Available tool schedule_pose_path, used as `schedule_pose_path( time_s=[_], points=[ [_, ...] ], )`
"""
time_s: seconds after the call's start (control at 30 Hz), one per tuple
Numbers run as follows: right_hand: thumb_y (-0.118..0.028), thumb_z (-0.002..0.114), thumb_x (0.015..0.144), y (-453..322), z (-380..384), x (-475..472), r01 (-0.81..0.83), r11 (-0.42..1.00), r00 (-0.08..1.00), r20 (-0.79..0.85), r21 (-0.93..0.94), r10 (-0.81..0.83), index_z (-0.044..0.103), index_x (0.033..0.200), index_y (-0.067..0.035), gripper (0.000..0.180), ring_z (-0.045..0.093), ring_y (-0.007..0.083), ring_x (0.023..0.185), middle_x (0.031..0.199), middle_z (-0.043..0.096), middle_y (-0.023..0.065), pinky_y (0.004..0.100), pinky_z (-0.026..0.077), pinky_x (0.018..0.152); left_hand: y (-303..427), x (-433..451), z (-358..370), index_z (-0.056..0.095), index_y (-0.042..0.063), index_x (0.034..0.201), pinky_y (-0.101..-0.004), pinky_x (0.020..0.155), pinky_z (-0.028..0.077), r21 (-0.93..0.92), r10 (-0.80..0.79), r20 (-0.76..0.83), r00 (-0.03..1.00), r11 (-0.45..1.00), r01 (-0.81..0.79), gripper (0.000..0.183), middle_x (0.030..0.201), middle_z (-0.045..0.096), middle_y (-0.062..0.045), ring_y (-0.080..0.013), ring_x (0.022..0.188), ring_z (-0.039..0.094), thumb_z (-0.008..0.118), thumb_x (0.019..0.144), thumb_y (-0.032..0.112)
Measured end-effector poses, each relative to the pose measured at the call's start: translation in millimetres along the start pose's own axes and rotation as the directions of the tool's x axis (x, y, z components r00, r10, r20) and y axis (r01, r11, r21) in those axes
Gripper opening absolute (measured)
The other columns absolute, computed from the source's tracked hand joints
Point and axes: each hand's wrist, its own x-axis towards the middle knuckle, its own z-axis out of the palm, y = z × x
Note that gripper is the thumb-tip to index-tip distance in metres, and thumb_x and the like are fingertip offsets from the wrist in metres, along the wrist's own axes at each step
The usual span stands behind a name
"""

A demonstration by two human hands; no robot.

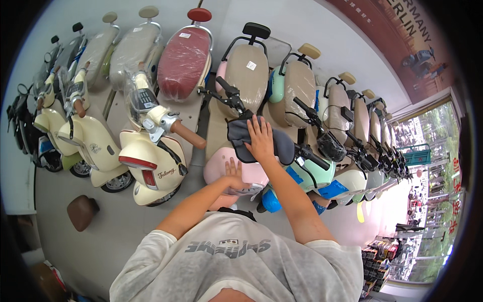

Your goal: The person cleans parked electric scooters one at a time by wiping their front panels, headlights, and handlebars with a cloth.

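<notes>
My right hand [259,139] lies flat, fingers spread, on a dark grey cloth [239,136] with black edging. The cloth drapes over the middle of a scooter's black handlebar and hides its centre. Below it, my left hand [234,175] rests palm down, fingers a little apart, on the pink front panel [215,168] of that scooter. A black left grip [225,83] and a black right grip [317,158] stick out on either side of the cloth. Behind the handlebar is the scooter's beige seat [247,75], under clear plastic film.
A cream scooter [151,162] with a brown grip [188,134] stands close on the left. A mint-green scooter [320,173] is close on the right, with several more in the row. A brown padded piece [81,213] lies on the grey floor [124,222]. Stacked boxes [377,260] stand near the window.
</notes>
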Motion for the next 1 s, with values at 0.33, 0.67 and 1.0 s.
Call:
schedule_pose_path(
  time_s=[0.33, 0.67, 1.0],
  points=[
    [-0.058, 0.063, 0.087, 4.0, -8.2, 5.2, -0.213, 0.93, 0.939, -0.199, 0.3, 0.28, 0.049, 0.144, -0.001, 0.083, 0.049, 0.0405, 0.126, 0.143, 0.052, 0.021, 0.0536, 0.034, 0.107, 46.4, 2.7, -5.1, -0.02, 0.005, 0.159, -0.0728, 0.115, 0.007, -0.039, -0.3, 0.139, 0.944, 0.951, 0.308, 0.155, 0.16, -0.033, -0.027, -0.0522, 0.144, -0.033, 0.071, 0.062, 0.086],
    [-0.008, 0.064, 0.086, 9.5, 10.0, 61.4, -0.126, 0.861, 0.921, -0.264, 0.493, 0.285, 0.063, 0.106, -0.006, 0.02, 0.06, 0.0324, 0.099, 0.101, 0.065, 0.0131, 0.0472, 0.046, 0.085, 38.7, 3.8, -6.3, -0.02, 0.009, 0.16, -0.0753, 0.114, 0.01, -0.099, -0.281, 0.128, 0.951, 0.951, 0.294, 0.152, 0.162, -0.033, -0.022, -0.05, 0.145, -0.032, 0.075, 0.064, 0.08],
    [-0.045, 0.064, 0.094, -24.9, 26.4, 130.1, -0.242, 0.96, 0.97, 0.007, 0.141, 0.243, 0.033, 0.153, 0.003, 0.082, 0.048, 0.0372, 0.133, 0.154, 0.041, 0.0229, 0.0495, 0.033, 0.116, 36.1, -7.5, -2.5, -0.017, 0.008, 0.16, -0.074, 0.113, 0.011, -0.144, -0.232, 0.103, 0.967, 0.959, 0.245, 0.145, 0.161, -0.032, -0.026, -0.0532, 0.145, -0.03, 0.073, 0.07, 0.076]
  ],
)
